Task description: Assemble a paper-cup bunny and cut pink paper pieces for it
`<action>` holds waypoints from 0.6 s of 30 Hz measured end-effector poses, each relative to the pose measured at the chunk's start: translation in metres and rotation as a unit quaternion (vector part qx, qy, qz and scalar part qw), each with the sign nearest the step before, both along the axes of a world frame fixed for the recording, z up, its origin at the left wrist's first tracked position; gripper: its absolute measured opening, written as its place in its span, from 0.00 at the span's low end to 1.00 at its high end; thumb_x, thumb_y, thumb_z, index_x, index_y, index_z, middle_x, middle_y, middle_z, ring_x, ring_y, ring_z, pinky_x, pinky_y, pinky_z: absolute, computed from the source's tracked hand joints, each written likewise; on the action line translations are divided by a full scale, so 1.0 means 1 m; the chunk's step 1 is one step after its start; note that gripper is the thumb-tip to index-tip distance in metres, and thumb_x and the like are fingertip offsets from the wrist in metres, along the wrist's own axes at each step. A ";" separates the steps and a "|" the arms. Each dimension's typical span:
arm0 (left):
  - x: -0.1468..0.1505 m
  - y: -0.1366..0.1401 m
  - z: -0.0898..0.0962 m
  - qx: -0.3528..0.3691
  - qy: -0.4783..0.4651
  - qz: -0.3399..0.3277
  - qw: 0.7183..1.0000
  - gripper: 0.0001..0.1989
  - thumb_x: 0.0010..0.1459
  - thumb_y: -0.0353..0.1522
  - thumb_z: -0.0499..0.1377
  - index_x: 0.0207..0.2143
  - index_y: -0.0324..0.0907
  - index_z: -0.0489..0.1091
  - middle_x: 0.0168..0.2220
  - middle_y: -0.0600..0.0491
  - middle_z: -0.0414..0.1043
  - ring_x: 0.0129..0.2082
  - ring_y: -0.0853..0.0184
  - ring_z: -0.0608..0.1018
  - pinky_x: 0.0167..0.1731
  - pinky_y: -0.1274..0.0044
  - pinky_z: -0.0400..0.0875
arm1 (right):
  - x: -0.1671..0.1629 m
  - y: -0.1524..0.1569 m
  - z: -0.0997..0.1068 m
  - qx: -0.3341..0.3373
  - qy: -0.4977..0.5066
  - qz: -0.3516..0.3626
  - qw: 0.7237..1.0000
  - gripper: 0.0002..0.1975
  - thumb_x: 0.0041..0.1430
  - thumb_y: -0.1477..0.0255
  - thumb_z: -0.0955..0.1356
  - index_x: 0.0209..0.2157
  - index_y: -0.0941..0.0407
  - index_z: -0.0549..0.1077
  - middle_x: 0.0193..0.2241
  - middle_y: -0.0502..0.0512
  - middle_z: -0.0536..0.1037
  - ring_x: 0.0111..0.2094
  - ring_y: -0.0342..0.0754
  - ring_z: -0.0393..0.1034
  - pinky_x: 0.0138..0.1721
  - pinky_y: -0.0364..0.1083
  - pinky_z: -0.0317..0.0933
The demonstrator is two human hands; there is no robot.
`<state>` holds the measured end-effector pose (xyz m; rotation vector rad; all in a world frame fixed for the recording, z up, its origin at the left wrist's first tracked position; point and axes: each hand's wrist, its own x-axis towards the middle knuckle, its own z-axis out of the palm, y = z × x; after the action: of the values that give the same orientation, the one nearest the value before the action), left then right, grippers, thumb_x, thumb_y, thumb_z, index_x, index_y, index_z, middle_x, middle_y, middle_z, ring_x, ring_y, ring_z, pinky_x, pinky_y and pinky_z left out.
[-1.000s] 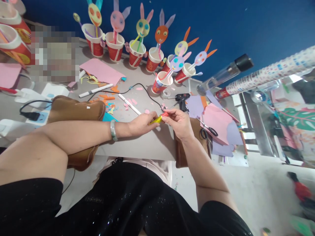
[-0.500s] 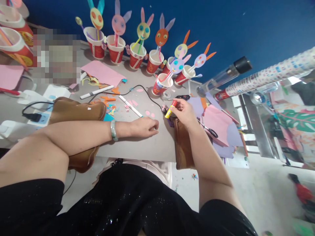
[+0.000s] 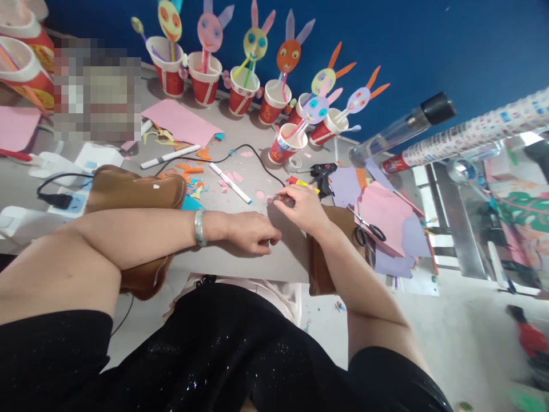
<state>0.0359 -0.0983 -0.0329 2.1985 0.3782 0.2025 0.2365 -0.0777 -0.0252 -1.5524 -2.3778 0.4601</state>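
Observation:
My left hand [image 3: 256, 233] rests over the grey table [image 3: 240, 266] with its fingers curled inward; whatever they may hold is hidden. To its right, my right hand [image 3: 303, 207] reaches over the table, fingers bent and slightly apart, nothing visible between them. Its fingertips are beside a small pink paper disc [image 3: 270, 199], and another pink disc [image 3: 259, 195] lies just left of that. Behind the right hand lies a glue stick [image 3: 307, 185] with a yellow label and red cap, partly covered by the hand. A black glue gun [image 3: 323, 176] is close by.
Paper cups [image 3: 274, 106] with rabbit faces line the blue wall. A white marker [image 3: 230, 183] and paper scraps [image 3: 189, 170] lie left. Brown cushions [image 3: 137, 191] flank the hands. Black-handled scissors [image 3: 373, 229] rest on pink paper [image 3: 386, 209]. A cable [image 3: 257, 154] crosses the table.
My right hand has put the glue stick down near the glue gun and moved left and down, toward the pink discs. My left hand has shifted slightly right and nearer me.

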 end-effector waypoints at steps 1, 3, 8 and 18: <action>0.000 0.000 0.000 -0.004 -0.003 0.000 1.000 0.06 0.53 0.28 0.62 0.27 0.43 0.68 0.23 0.58 0.69 0.21 0.71 0.62 0.26 0.74 0.55 | -0.003 0.001 -0.002 -0.012 0.012 0.006 1.000 0.08 0.60 0.66 0.68 0.35 0.55 0.78 0.31 0.55 0.81 0.33 0.51 0.73 0.47 0.53 0.60; 0.001 0.000 0.000 -0.008 -0.010 -0.003 1.000 0.06 0.53 0.28 0.63 0.26 0.44 0.67 0.24 0.58 0.70 0.22 0.71 0.63 0.26 0.74 0.55 | -0.007 0.004 -0.004 -0.027 0.034 0.002 0.999 0.08 0.60 0.66 0.69 0.34 0.55 0.78 0.31 0.55 0.81 0.32 0.50 0.73 0.44 0.52 0.61; 0.001 0.000 0.000 -0.004 -0.002 -0.017 1.000 0.07 0.53 0.28 0.63 0.25 0.44 0.67 0.24 0.57 0.72 0.22 0.70 0.64 0.27 0.73 0.54 | -0.015 0.016 -0.006 -0.067 0.041 -0.017 0.997 0.06 0.57 0.71 0.69 0.33 0.54 0.80 0.32 0.54 0.82 0.32 0.49 0.72 0.43 0.50 0.62; 0.000 0.001 0.005 0.024 0.025 -0.028 0.999 0.03 0.56 0.30 0.61 0.29 0.44 0.70 0.27 0.55 0.75 0.24 0.68 0.67 0.29 0.73 0.57 | -0.035 0.033 -0.006 -0.123 0.001 -0.046 0.991 0.03 0.54 0.72 0.72 0.27 0.53 0.79 0.24 0.52 0.80 0.30 0.50 0.72 0.40 0.50 0.62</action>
<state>0.0361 -0.0972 -0.0277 2.2611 0.3422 0.1277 0.2017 -0.0446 -0.0316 -1.7547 -2.3057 0.7566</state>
